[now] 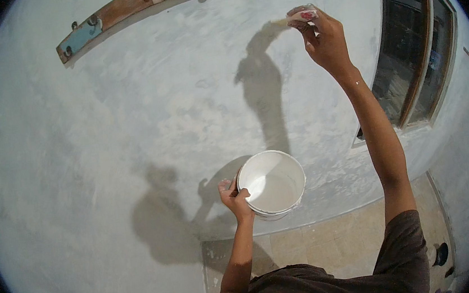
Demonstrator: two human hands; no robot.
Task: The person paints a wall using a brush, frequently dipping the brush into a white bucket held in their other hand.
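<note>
My left hand [237, 201] grips the rim of a white plastic bucket [271, 185], its thumb over the inner edge. Pale liquid, apparently paint, lies at the bottom of the bucket. Raised high at the upper right, my right hand [326, 40] pinches a paintbrush [302, 16] smeared with white and showing some red. The pale bristles point left, at or very near the wall [198, 120]; whether they touch it is hard to tell. That wall has an uneven, patchy white and grey coat. Shadows of my arm and the bucket fall across it.
A wooden hook rail [128, 12], partly blue, is fixed to the wall at upper left. To the right is a wood-framed window [412, 53]. A tiled floor [311, 240] meets the wall's base, with a dark object [441, 254] at the lower right.
</note>
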